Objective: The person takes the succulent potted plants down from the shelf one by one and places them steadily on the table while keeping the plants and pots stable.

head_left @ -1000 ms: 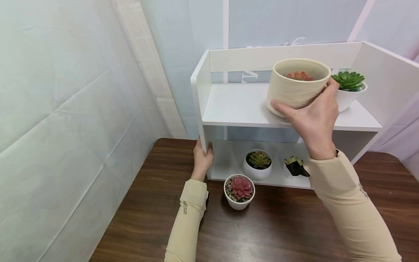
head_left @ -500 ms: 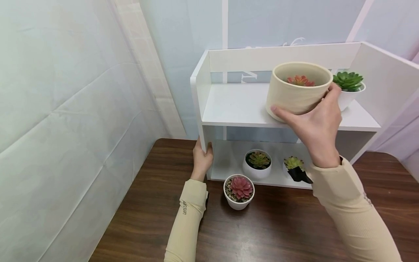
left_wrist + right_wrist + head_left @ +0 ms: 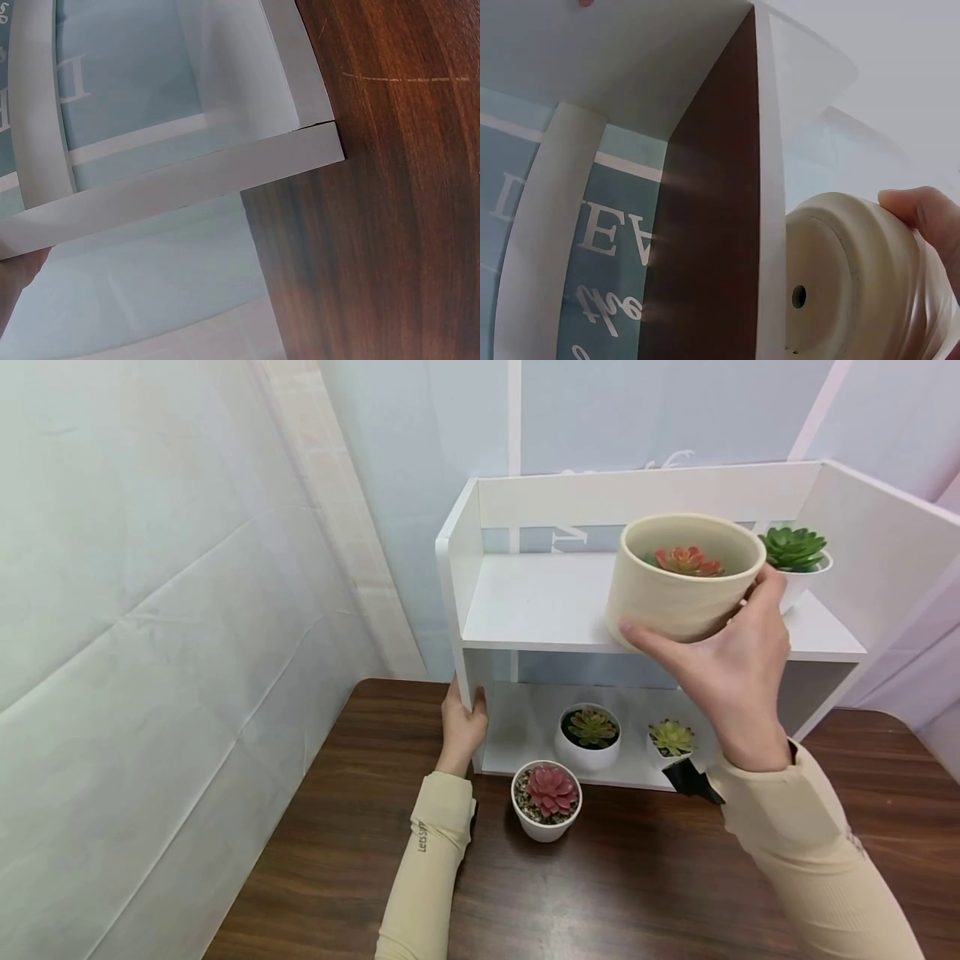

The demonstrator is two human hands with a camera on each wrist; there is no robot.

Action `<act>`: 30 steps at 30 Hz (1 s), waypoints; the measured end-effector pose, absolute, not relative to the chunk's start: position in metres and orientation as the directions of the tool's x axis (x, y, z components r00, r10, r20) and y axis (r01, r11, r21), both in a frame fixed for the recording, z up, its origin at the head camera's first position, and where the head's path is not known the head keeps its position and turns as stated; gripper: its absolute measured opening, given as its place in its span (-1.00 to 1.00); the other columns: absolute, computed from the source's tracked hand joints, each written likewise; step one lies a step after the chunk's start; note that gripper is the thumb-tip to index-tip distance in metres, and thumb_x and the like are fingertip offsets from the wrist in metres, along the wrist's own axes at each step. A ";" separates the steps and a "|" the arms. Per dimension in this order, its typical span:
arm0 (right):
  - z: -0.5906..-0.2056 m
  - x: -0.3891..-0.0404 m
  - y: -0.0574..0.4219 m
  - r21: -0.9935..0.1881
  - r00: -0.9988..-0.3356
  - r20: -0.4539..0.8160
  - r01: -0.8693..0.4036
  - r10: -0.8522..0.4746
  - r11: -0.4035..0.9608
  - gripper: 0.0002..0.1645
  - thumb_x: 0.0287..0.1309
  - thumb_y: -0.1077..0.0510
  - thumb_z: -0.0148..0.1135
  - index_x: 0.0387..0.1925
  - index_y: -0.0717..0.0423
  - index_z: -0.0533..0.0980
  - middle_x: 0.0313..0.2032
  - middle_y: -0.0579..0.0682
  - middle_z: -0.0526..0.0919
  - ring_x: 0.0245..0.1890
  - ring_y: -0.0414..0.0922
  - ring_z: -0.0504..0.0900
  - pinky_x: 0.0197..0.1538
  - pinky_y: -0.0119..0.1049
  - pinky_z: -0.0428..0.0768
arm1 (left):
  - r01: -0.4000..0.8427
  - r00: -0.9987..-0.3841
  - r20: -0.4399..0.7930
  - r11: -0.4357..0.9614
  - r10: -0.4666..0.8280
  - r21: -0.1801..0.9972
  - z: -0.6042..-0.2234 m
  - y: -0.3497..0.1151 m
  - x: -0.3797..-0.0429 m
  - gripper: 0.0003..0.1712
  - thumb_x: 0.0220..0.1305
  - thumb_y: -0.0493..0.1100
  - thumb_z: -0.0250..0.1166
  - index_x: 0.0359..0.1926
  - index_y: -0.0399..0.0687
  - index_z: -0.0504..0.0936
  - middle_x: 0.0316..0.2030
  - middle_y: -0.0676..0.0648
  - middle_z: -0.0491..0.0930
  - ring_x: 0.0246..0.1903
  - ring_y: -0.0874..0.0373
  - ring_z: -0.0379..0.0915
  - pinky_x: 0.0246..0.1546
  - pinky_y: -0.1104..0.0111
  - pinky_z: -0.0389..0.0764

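My right hand [image 3: 731,668] holds a cream flower pot [image 3: 678,597], thumb on the near side and fingers round its right. A red succulent [image 3: 687,561] shows inside the pot's mouth. In the right wrist view the flower pot [image 3: 855,277] turns its base and drain hole to the camera, partly hidden by the shelf board's edge. It hangs at the front edge of the upper board; contact is unclear. My left hand [image 3: 462,727] grips the left side panel of the white shelf unit [image 3: 459,602], thumb inside, other fingers mostly hidden behind it.
On the upper board a green succulent [image 3: 795,550] stands in a white pot, partly behind the cream one. Below are a dark-soil potted succulent [image 3: 591,735] and a small yellow-green succulent [image 3: 671,739]. A pink-red succulent [image 3: 551,792] stands on the wooden table [image 3: 600,893] in front.
My right hand has come slightly down and nearer with the cream flower pot. More of the yellow-green succulent shows beside the sleeve. My left hand stays on the panel.
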State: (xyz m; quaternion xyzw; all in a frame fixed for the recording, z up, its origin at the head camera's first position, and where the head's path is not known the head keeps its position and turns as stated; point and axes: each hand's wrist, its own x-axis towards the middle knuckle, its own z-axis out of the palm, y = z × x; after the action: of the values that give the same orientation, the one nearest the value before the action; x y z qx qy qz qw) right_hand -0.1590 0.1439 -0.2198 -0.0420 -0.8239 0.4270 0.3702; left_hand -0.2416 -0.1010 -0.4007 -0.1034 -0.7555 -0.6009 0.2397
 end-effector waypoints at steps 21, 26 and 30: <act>-0.223 -0.130 0.142 -0.746 -0.730 0.567 -0.259 0.382 0.613 0.24 -0.60 0.01 0.73 0.24 -0.25 0.23 0.10 -0.23 0.48 -0.02 -0.31 0.44 -0.06 -0.53 0.32 | 0.475 -0.843 0.523 0.277 -0.130 0.835 -0.400 -0.102 -0.241 -0.51 0.32 -0.43 0.04 0.27 -0.28 0.34 0.10 -0.37 0.48 0.17 -0.27 0.39 0.15 -0.14 0.40; -0.223 -0.123 0.144 -0.750 -0.731 0.565 -0.262 0.382 0.608 0.24 -0.62 0.06 0.73 0.23 -0.24 0.24 0.11 -0.23 0.49 0.00 -0.34 0.44 -0.05 -0.53 0.31 | 0.472 -0.847 0.517 0.271 -0.125 0.839 -0.401 -0.103 -0.241 -0.51 0.32 -0.43 0.03 0.27 -0.29 0.33 0.10 -0.38 0.47 0.16 -0.33 0.38 0.13 -0.16 0.41; -0.225 -0.118 0.145 -0.746 -0.732 0.561 -0.245 0.386 0.619 0.25 -0.64 0.06 0.74 0.23 -0.25 0.24 0.12 -0.20 0.51 -0.02 -0.36 0.43 -0.06 -0.53 0.29 | 0.467 -0.850 0.512 0.272 -0.126 0.842 -0.402 -0.103 -0.242 -0.50 0.31 -0.42 0.04 0.27 -0.29 0.33 0.10 -0.38 0.48 0.16 -0.31 0.39 0.11 -0.17 0.42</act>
State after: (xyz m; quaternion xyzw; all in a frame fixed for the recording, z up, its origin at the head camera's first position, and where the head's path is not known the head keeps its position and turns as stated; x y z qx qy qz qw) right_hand -0.1182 0.1445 -0.2245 -0.0427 -0.8231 0.4344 0.3633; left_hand -0.2415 -0.1028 -0.4016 -0.1124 -0.7573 -0.5927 0.2501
